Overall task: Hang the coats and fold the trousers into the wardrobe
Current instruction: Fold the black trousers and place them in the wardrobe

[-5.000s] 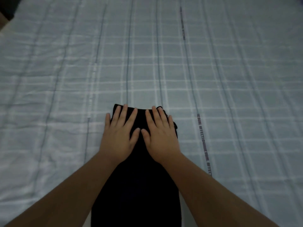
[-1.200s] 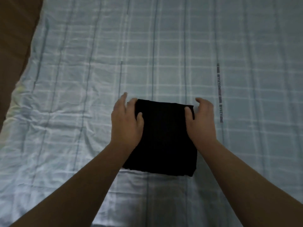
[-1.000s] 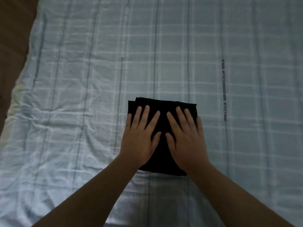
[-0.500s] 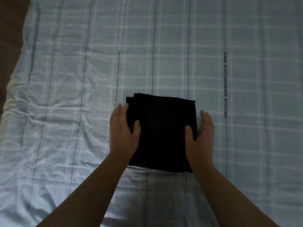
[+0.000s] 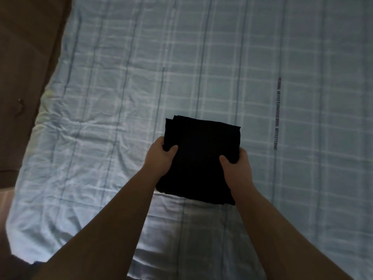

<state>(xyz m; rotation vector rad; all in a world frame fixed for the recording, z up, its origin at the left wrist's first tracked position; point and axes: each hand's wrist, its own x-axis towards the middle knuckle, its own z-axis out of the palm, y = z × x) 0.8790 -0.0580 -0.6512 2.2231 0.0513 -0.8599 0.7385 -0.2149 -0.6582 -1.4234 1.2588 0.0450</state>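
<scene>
A pair of black trousers (image 5: 201,154), folded into a thick square, is at the middle of the view over the bed. My left hand (image 5: 160,158) grips its left edge, thumb on top and fingers tucked beneath. My right hand (image 5: 237,170) grips the right edge the same way. The bundle looks slightly lifted off the sheet between both hands. No coats or wardrobe are in view.
A pale blue checked bed sheet (image 5: 222,67) fills most of the view, wrinkled on its left part. Brown wooden furniture (image 5: 22,63) with a small metal handle runs along the left edge of the bed. The floor shows at the lower left corner.
Five seconds ago the trousers lay long under my flat palms. They became a folded square; my hands pressed it, moved to its sides, and now both are closed on its edges.
</scene>
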